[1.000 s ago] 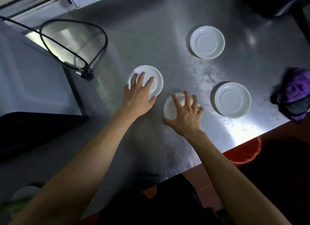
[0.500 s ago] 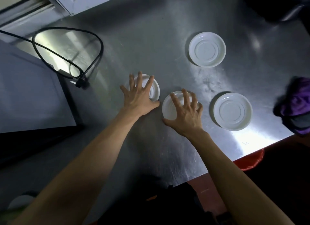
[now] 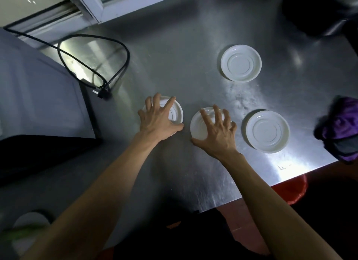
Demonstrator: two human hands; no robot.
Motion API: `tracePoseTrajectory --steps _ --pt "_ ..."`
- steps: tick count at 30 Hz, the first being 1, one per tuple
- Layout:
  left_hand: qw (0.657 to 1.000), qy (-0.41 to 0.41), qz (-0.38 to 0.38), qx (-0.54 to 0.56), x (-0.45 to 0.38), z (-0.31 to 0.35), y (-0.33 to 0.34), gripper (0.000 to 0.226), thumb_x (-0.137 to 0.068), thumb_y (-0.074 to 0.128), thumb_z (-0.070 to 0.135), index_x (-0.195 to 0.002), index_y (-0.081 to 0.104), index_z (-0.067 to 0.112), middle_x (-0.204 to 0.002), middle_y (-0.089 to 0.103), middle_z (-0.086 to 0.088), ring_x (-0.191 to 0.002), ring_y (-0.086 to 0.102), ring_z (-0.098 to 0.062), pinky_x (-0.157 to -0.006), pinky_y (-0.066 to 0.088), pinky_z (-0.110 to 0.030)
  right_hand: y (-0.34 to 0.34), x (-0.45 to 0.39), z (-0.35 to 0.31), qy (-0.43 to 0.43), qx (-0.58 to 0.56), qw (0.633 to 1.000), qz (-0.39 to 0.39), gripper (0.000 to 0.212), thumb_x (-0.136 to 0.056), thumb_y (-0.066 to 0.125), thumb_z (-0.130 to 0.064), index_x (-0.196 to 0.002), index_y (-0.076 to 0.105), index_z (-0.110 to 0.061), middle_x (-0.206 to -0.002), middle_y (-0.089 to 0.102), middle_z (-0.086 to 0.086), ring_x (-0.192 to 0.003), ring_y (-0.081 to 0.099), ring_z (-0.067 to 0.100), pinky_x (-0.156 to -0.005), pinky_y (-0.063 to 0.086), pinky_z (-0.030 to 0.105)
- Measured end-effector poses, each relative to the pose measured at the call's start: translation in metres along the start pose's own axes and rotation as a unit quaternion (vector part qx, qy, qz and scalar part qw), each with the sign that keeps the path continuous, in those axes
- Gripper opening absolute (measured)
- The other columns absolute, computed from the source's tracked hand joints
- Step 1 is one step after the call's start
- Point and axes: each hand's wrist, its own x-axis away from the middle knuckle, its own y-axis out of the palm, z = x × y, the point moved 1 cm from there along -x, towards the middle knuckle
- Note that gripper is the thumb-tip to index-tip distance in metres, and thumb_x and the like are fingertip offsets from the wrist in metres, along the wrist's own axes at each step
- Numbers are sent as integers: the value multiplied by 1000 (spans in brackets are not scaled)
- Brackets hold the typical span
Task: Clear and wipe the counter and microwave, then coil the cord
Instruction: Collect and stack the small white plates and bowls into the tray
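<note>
Left saucer (image 3: 175, 112) is grasped by clawed left hand (image 3: 157, 122); middle saucer (image 3: 199, 124) likewise by right hand (image 3: 217, 132), on steel counter (image 3: 174, 66).

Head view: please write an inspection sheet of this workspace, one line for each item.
Surface: steel counter, scuffed, with glare.
Job's things: four white saucers; far saucer and right saucer untouched; grey microwave at left.
Clutter: purple cloth at the right edge.
Grippers: left hand grips the left saucer; right hand grips the middle saucer.
Cables: black cord looped loosely, plug on the counter.
Surroundings: window frame behind; red bucket below the edge.
</note>
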Motion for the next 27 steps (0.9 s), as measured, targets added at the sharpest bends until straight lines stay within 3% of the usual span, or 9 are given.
tracePoseTrajectory --steps 15,27 --pt "995 -68 48 53 131 -96 11 102 -61 57 78 -150 24 43 -155 18 -3 -139 22 -33 -104 35 -58 7 31 -103 -147 59 987 -14 103 -66 69 -73 -150 22 -39 -162 9 6 -146 10 38 -108 27 63" --pt "974 -193 58 102 292 -226 35 105 -67 63 75 -152 11 45 -160 8 -5 -145 9 -35 -107 26 -65 54 135 -239 -272 125 954 -16 104 -68 70 -72 -152 16 -41 -163 3 4 -147 5 39 -108 26 66"
